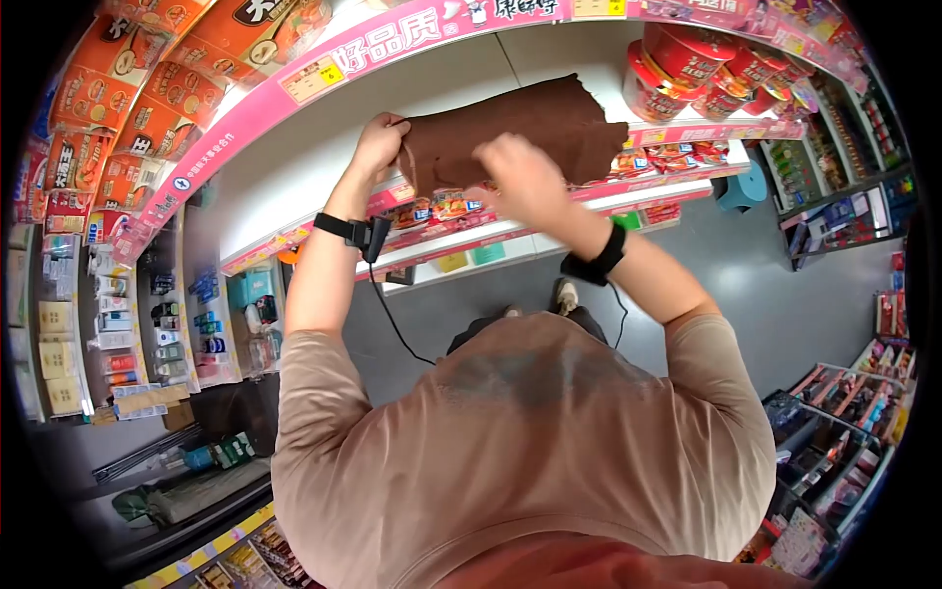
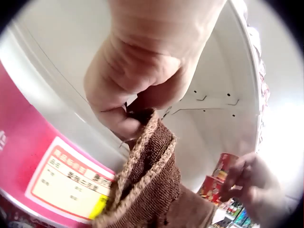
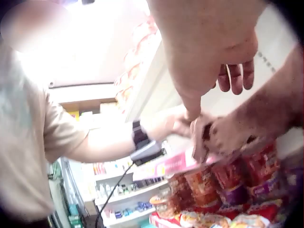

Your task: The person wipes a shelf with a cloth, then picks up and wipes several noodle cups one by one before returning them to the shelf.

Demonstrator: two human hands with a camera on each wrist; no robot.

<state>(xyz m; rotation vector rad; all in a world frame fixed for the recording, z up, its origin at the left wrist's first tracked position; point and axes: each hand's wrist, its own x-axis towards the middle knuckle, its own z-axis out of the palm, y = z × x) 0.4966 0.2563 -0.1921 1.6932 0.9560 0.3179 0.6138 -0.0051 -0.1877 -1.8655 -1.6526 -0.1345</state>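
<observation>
Our left hand (image 1: 378, 145) is at the left end of the brown cloth (image 1: 500, 133). Left grip is closed on it: fingers curled, thumb and finger pinching the corner, hand coming down from above in the left wrist view. Left elbow bent, forearm running up and away from us, black wrist strap (image 1: 339, 228) on.

Our right hand (image 1: 520, 177) is over the near side of the cloth, blurred. Right forearm angles in from the right, elbow bent, palm side roughly down. Right grip is loose, fingers apart and lightly bent, nothing pinched in it. We can't tell if the fingertips touch the cloth.

Cloth: dark brown, matte, pile-like surface up close. Edge by our left grip has thick tan stitching, two layers showing with a gap between them. Overall a soft, broad strip; far right end is jagged and creased, front side drapes down.

Cloth sits at the front of the white shelf (image 1: 294, 147), overlapping its pink front strip (image 1: 388, 44). Can't tell how much of it rests on the shelf. Long axis runs left to right, roughly along the shelf front, right end tilted slightly away from us. Pinched corner points left, jagged end points right, toward the red noodle tubs (image 1: 667, 93).

Shiny red packets (image 1: 456, 204) are on the tier below, near the cloth's lower edge.
</observation>
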